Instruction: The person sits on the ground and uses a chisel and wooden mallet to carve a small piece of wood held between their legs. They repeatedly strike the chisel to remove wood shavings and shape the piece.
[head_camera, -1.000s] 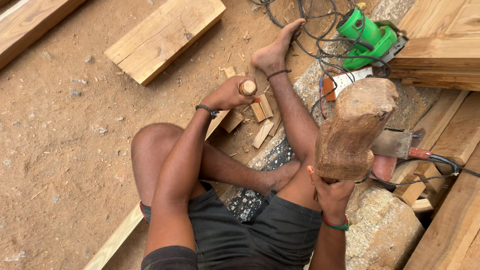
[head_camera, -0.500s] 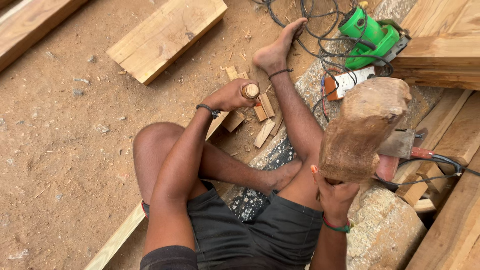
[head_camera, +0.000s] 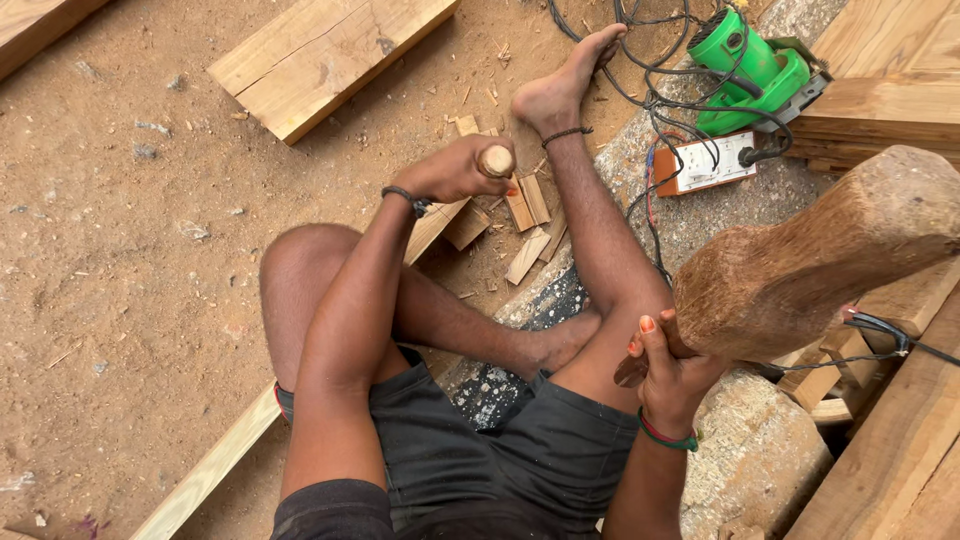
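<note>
I sit on the ground with one leg stretched out and the other folded. My left hand (head_camera: 455, 170) is closed around a round wooden handle (head_camera: 496, 160), whose lower part is hidden, held over small wood offcuts (head_camera: 527, 205). My right hand (head_camera: 668, 372) grips the short handle of a big brown wooden mallet (head_camera: 810, 260), raised and tilted up to the right beside my knee.
A thick plank (head_camera: 320, 55) lies on the sandy ground at top. A green power tool (head_camera: 750, 70) with tangled cables and a white socket box (head_camera: 705, 162) sit beyond my foot. Timber beams (head_camera: 890, 100) stack at right. A rough stone block (head_camera: 750, 450) lies under the mallet.
The mallet has swung from nearly upright to leaning far over to the right. My left hand stays on the wooden handle near the offcuts.
</note>
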